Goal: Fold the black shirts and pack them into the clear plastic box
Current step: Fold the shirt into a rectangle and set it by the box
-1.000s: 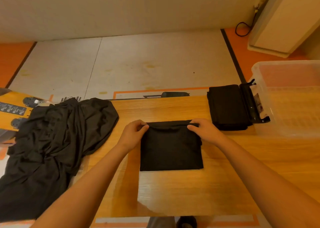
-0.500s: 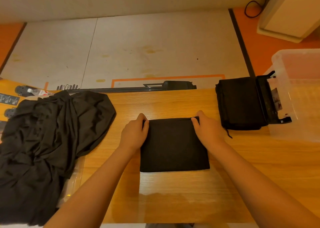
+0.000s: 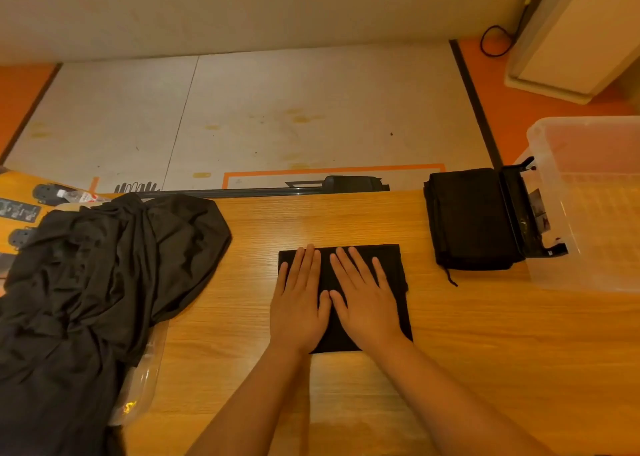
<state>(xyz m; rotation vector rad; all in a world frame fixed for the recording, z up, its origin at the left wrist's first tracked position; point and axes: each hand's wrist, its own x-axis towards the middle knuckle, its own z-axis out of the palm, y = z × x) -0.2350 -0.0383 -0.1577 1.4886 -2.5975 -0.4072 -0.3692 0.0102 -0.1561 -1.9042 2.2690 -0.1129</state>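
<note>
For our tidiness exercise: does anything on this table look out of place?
A loose cord trails from the folded stack beside the clear plastic box, and the unfolded shirt heap spreads past the table's left edge.

No lettering is legible; the dark labels [image 3: 18,210] at far left are too blurred.

One folded shirt [image 3: 394,265], one folded stack [image 3: 467,220], one unfolded heap [image 3: 104,282], one clear box [image 3: 595,265]
</note>
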